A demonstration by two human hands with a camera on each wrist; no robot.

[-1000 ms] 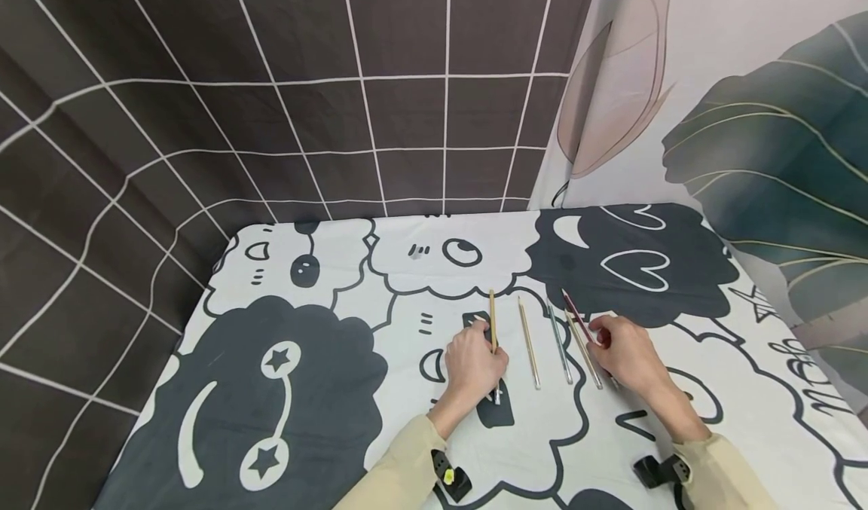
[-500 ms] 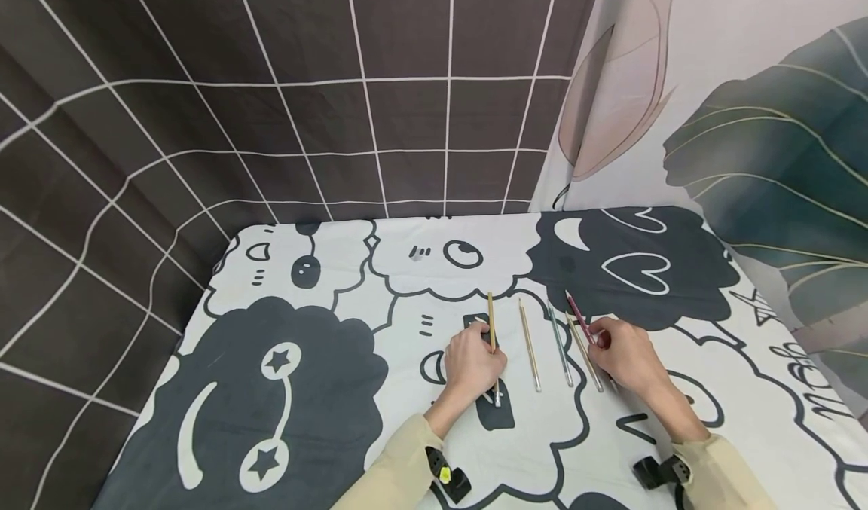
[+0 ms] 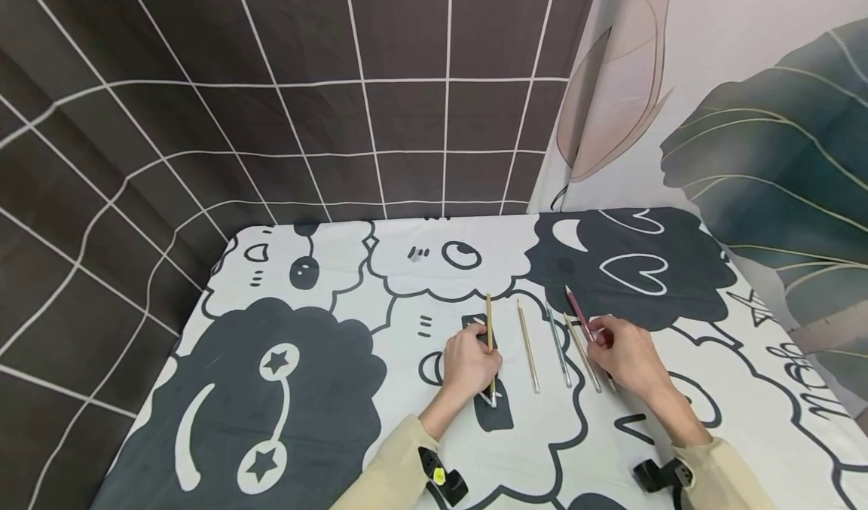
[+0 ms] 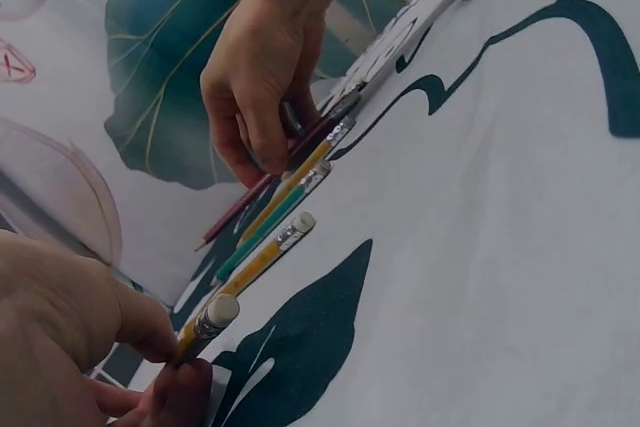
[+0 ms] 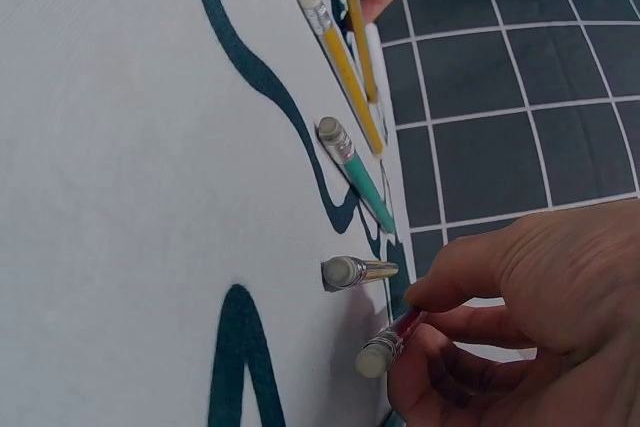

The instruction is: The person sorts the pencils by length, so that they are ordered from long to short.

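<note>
My left hand [image 3: 469, 363] pinches a yellow pencil [image 3: 490, 316] whose white eraser end points toward me. In the left wrist view, thumb and fingertips grip this pencil [image 4: 192, 339] near its metal band. On the right, my other hand [image 3: 627, 353] holds a dark red pencil [image 3: 576, 306] between thumb and fingers, its tip pointing away. Its eraser end [image 5: 376, 359] shows in the right wrist view. Between the hands lie a second yellow pencil [image 3: 528, 348], a teal pencil [image 3: 559, 348] and a third yellow pencil [image 3: 583, 353], side by side, closest to the right hand.
The pencils lie on a white cloth [image 3: 502, 465] with dark cartoon shapes, covering the table. A dark grid-patterned curtain [image 3: 407, 111] hangs behind and to the left. A leaf-print curtain [image 3: 732, 156] hangs at the right. Each wrist carries a small black camera [image 3: 654, 474].
My left hand has shifted slightly left with its yellow pencil. The dark red pencil's tip has swung a little right and away from me. The three pencils between lie as before.
</note>
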